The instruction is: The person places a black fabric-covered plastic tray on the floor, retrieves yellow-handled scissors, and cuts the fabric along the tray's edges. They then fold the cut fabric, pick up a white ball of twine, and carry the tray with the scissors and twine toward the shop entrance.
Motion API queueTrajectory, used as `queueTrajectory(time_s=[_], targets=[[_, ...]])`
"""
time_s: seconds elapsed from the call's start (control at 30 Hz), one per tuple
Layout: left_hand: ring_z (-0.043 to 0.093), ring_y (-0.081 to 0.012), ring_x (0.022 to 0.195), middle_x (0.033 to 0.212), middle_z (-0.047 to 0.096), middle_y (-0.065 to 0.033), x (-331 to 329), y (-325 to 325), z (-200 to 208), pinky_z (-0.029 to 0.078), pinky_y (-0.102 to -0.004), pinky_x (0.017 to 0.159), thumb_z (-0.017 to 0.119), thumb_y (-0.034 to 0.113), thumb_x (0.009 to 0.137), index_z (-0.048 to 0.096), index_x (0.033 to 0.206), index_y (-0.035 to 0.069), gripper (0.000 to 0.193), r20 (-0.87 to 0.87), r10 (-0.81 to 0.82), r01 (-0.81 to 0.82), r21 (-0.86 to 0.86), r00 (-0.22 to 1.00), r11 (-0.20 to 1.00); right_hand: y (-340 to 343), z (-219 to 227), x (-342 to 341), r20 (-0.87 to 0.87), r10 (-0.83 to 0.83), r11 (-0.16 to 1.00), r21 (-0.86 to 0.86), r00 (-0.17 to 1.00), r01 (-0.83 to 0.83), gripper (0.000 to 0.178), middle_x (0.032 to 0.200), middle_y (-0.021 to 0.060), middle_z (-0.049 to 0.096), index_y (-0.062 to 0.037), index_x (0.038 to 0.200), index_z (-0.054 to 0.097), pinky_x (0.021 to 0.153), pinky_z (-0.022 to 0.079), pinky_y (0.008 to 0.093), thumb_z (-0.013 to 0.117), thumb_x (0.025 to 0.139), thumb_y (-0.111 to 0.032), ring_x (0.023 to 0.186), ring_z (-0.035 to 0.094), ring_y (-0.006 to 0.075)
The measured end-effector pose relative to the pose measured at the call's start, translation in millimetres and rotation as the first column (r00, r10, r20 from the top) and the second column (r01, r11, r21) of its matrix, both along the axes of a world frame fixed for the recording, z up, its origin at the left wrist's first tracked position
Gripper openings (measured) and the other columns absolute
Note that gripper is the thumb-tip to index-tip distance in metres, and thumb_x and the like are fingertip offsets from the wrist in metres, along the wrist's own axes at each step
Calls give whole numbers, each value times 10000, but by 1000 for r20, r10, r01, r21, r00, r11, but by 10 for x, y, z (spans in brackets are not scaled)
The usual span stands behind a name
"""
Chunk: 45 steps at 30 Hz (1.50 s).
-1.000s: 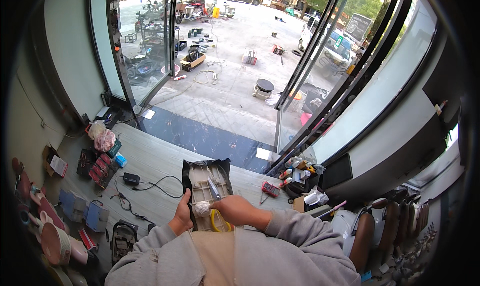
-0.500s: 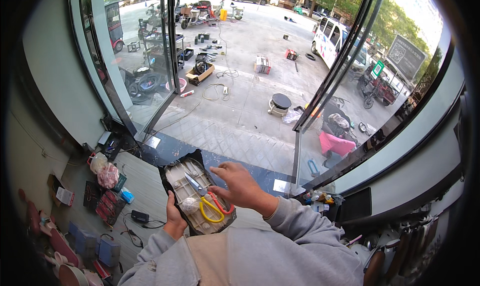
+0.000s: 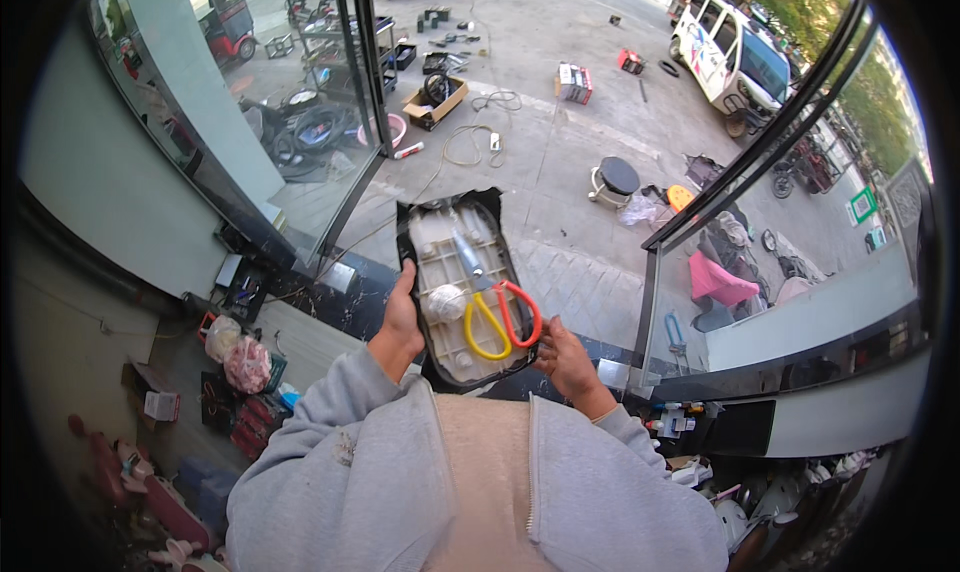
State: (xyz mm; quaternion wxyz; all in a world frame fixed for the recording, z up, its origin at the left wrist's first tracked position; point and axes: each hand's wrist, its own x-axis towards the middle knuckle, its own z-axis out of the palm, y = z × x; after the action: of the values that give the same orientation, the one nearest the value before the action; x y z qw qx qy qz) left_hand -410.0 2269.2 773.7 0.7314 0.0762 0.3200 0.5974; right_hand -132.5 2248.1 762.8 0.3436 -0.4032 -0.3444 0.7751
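A seat base [image 3: 436, 247], pale ribbed plastic with a torn-looking black cover lapping round its rim, is held out in front of my body with its underside up. My left hand [image 3: 400, 322] grips the left edge, thumb on the rim. At the lower right edge, my right hand [image 3: 568, 362] takes hold, its fingers partly hidden by the seat. On the plastic lie scissors [image 3: 484, 281] with one yellow and one red handle loop, blades pointing away from me. A ball of white string [image 3: 447, 303] rests beside them, against the yellow loop.
Glass doors [image 3: 310, 212] stand open on both sides of the doorway. Outside are a round black stool [image 3: 619, 177], a cardboard box [image 3: 436, 107], cables and a white van [image 3: 735, 52]. Bags [image 3: 247, 364] lie on the floor at left; scooters [image 3: 760, 522] stand at lower right.
The seat base, with scissors and string on it, has moved forward and right in the view. My right hand has left the space above the scissors and come to the seat's right edge.
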Motion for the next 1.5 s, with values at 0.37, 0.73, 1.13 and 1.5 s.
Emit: queueTrajectory(time_s=[0.37,0.73,1.13,1.5], targets=[[574,-253,1149,1280,579,-114,-309,2003,62,447,-399,999,369,540,973,485,1330,78,595,-52,26,-26,4,998,1000,2146,117,-639,-96,92,995,53,991,-87,663,1350,97,482,-24,1421,338,1048,390,352,557,936,-419,1241,480,200],[516,-242,1230,1349,520,-106,-894,3757,-54,403,-417,1056,544,584,879,429,1376,87,712,115,-79,73,52,990,996,4242,26,-1297,-196,-67,997,32,978,74,566,1351,122,457,3,1413,337,1066,363,337,490,877,-98,1238,468,191],[505,-246,1228,1370,463,-125,-1220,5680,-183,429,-395,1032,704,27,763,267,1445,81,812,-107,-334,342,76,937,937,6080,34,-1746,-242,-187,978,48,952,204,563,1406,119,408,-30,1438,286,1080,365,382,420,904,-150,1281,436,229],[626,-252,1056,1209,583,-153,-1548,7609,-725,531,-401,916,595,6,765,376,1378,19,651,-118,-109,110,4,987,994,8376,-615,-2118,-309,57,991,135,949,-15,611,1422,99,385,-58,1455,264,1053,383,385,492,956,-325,1281,427,204]])
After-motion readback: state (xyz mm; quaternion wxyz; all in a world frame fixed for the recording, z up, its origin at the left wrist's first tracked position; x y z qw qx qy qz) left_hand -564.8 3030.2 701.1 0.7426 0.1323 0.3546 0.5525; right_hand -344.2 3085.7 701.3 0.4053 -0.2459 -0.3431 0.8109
